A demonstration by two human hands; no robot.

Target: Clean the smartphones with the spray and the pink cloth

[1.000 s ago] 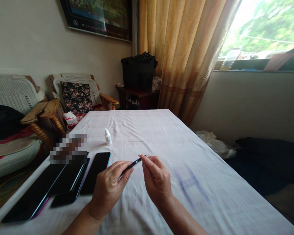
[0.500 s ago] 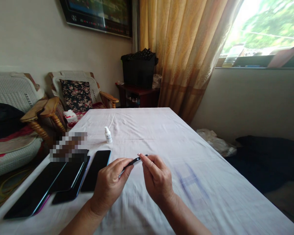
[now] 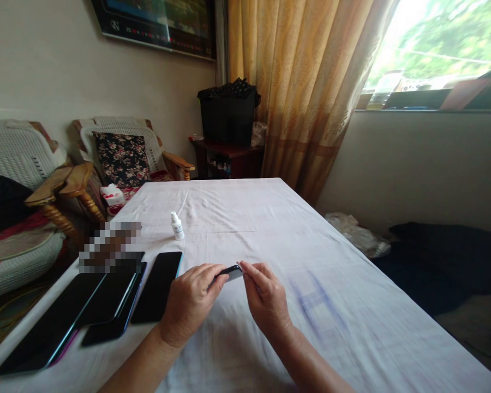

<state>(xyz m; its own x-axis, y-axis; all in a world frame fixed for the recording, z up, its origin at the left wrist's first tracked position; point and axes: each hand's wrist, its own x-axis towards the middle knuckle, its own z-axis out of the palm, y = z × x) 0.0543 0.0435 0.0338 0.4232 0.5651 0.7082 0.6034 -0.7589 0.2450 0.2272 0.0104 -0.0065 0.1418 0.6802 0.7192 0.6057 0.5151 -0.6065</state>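
Observation:
Over the middle of the white-covered table, my left hand (image 3: pixel 194 297) is closed around a thin dark phone (image 3: pixel 231 272), of which only the far end shows past my fingers. My right hand (image 3: pixel 267 300) is closed in a pinch right at that exposed end. Whatever sits between its thumb and forefinger is too small to make out. To the left of my left hand lies a black phone with a blue edge (image 3: pixel 157 286), screen up. A small white spray bottle (image 3: pixel 177 226) stands upright beyond it.
Several more phones lie overlapping by the table's left edge, one a large black phone (image 3: pixel 51 325). A blurred patch (image 3: pixel 108 245) sits behind them. The white tablecloth (image 3: pixel 245 213) bears faint blue marks on the right. Wicker armchairs (image 3: pixel 118 131) stand to the left.
My right hand has shifted slightly right and down along with the phone's end. The phone is tilted so more of its dark face shows. The view has turned slightly.

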